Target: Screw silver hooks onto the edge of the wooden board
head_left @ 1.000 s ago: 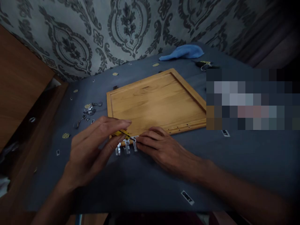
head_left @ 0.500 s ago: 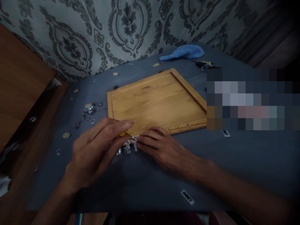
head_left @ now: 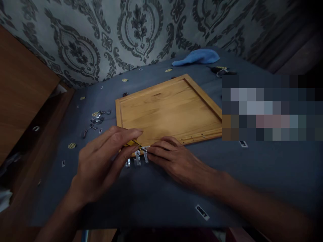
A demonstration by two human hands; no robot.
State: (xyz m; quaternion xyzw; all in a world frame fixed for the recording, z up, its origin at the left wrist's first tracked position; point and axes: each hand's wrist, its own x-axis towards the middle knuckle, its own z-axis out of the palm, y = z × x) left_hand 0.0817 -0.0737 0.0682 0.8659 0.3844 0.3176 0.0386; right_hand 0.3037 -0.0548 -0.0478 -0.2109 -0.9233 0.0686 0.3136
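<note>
My left hand (head_left: 103, 158) is closed around a small screwdriver (head_left: 131, 143) with a yellow handle and a thin dark shaft. Its tip reaches a silver metal clasp (head_left: 145, 154) at the near edge of a framed wooden board (head_left: 164, 107). Against the right side of that clasp press the bent fingers of my right hand (head_left: 174, 156); the fingertips are partly hidden. A second silver clasp (head_left: 137, 158) sits just left of it, and another metal piece (head_left: 128, 163) shows partly under my left hand.
Loose metal hardware (head_left: 96, 121) lies left of the board on the dark blue tablecloth (head_left: 151, 201). Behind are a blue cloth (head_left: 198, 57) and a dark object with a ring (head_left: 222, 71). A wooden cabinet (head_left: 25, 84) stands at the left. A blurred patch covers the right side.
My left hand and the screwdriver's yellow handle have turned or shifted very slightly. The board, the clasps and my right hand stay in place.
</note>
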